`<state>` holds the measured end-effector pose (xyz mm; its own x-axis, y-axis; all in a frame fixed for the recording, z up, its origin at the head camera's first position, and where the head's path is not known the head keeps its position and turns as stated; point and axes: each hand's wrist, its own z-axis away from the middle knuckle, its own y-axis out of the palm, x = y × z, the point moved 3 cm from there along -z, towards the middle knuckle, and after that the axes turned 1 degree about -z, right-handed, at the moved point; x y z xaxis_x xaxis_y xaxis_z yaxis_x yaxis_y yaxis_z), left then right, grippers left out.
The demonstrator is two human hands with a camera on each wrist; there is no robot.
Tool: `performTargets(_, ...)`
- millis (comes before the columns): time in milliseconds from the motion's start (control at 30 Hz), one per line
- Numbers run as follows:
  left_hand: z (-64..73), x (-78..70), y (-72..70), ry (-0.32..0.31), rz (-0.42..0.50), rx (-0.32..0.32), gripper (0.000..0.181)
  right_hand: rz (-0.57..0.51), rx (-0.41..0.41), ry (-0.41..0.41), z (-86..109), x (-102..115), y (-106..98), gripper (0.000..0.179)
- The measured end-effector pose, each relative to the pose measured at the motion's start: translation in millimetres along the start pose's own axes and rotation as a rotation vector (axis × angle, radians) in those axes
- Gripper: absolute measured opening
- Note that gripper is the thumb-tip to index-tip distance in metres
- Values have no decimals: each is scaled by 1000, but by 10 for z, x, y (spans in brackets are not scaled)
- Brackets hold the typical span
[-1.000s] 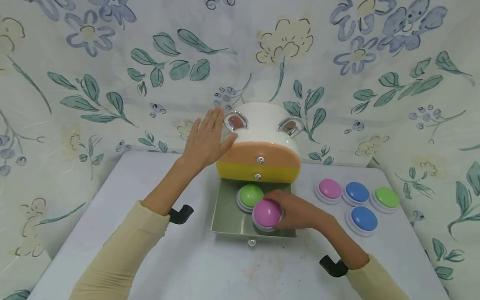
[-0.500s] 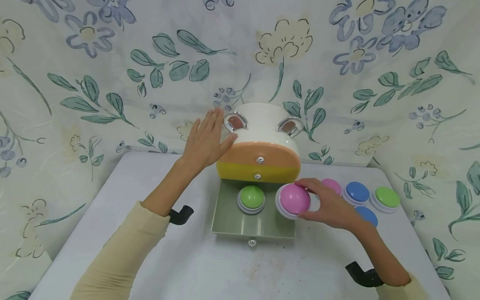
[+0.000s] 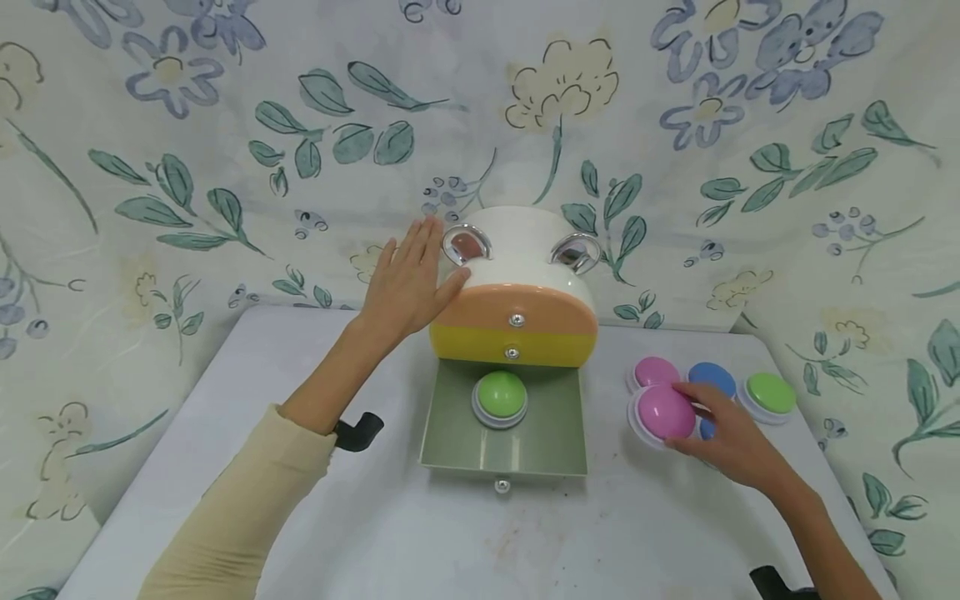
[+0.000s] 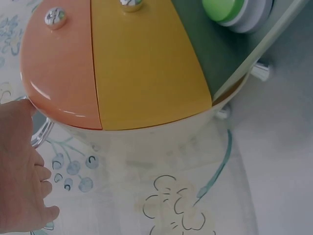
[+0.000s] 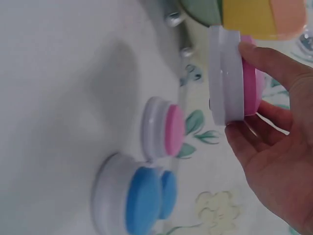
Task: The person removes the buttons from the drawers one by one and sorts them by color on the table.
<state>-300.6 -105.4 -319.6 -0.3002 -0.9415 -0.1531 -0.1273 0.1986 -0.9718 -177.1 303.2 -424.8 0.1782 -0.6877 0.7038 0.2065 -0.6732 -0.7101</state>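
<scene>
My right hand (image 3: 735, 437) grips a round push button (image 3: 666, 412) with a pink dome and a white base, thumb and fingers at its edge. In the right wrist view this pink button (image 5: 232, 78) is held above the table surface. My left hand (image 3: 405, 279) lies with straight fingers against the left side of a small frog-faced drawer cabinet (image 3: 517, 267), near its silver-rimmed eye. The cabinet's orange and yellow drawers are closed. Its green bottom drawer (image 3: 457, 446) is pulled out and holds one green button (image 3: 502, 394).
Right of the cabinet, on the white table (image 3: 375, 533), stand another pink button (image 3: 654, 370), a blue button (image 3: 712, 377) and a green button (image 3: 770, 392). A second blue button (image 5: 142, 200) is partly hidden behind my right hand in the head view. Floral cloth (image 3: 300, 208) hangs behind.
My right hand has lifted the pink button out of the green drawer and carried it right, to beside the other buttons. My left hand has stayed on the cabinet.
</scene>
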Motion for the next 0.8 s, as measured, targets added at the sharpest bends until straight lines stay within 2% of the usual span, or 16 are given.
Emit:
performTargets(133, -5, -2, -1, 0, -1, -2, 82, -15, 3, 37, 51, -206, 86, 78)
performTargets(267, -2, -1, -3, -2, 5, 1, 82, -35, -12, 36, 62, -347, 170, 74)
performTargets(533, 9, -1, 9, -4, -9, 6, 82, 5, -25, 43, 82, -454, 301, 68)
performTargets(800, -11, -5, 8, 2, -5, 6, 84, 8, -30, 50, 77, -534, 333, 67)
